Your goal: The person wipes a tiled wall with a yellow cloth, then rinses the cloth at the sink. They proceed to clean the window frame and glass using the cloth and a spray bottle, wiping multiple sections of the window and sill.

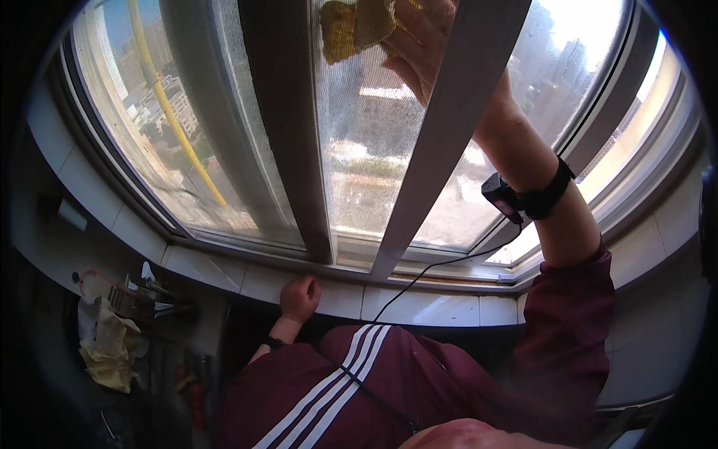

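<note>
My right hand (pixel 420 47) is raised at the top, reaching behind a dark window frame bar (pixel 449 134) and seen through the mesh of an insect screen (pixel 370 168). Its fingers are on a yellowish-brown cloth (pixel 339 33), pressed near the pane; the hand's upper part is cut off by the picture's edge. A black strap with a small black device (pixel 502 196) sits on that forearm, and a black cable runs from it. Low at the centre, my left hand (pixel 300 298) rests curled at the tiled sill (pixel 331 294), with nothing visible in it.
Window panes curve around in front, with a yellow pipe (pixel 168 112) outside on the left. A gap at the window's right side shows the outdoors. At lower left lie a crumpled yellowish cloth (pixel 109 348), a container with several items (pixel 126 300) and dim tools.
</note>
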The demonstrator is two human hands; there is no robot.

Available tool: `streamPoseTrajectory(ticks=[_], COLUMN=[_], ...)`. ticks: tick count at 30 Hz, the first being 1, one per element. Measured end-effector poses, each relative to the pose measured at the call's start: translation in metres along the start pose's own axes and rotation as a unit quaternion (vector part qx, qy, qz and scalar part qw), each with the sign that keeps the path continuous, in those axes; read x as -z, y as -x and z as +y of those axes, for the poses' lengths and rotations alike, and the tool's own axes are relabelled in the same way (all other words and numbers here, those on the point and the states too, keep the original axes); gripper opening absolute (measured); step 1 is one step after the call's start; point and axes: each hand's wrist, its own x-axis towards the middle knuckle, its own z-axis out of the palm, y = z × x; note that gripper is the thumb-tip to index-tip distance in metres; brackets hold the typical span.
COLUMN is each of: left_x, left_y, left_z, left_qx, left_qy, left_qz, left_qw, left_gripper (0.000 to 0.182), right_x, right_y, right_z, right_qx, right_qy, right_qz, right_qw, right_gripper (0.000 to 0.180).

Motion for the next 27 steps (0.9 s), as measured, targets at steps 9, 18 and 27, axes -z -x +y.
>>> streamPoseTrajectory(ticks=[9,18,27], left_x=[0.014,0.01,0.009], left_y=[0.015,0.015,0.015], left_z=[0.014,0.005,0.003], left_qx=[-0.052,-0.073,-0.088], left_qy=[0.056,0.036,0.042], left_qz=[-0.007,-0.004,-0.042], left_qw=[0.997,0.997,0.994], left_gripper=[0.004,0.003,0.002], right_x=[-0.068,-0.062,-0.053], right_y=[0.11,0.136,0.244], right_z=[-0.136,-0.066,-0.211], right_qx=[0.127,-0.061,-0.036], right_qy=[0.02,0.074,-0.037], right_qz=[-0.037,-0.026,-0.241], right_qw=[0.991,0.995,0.969], right_gripper=[0.032,0.047,0.046])
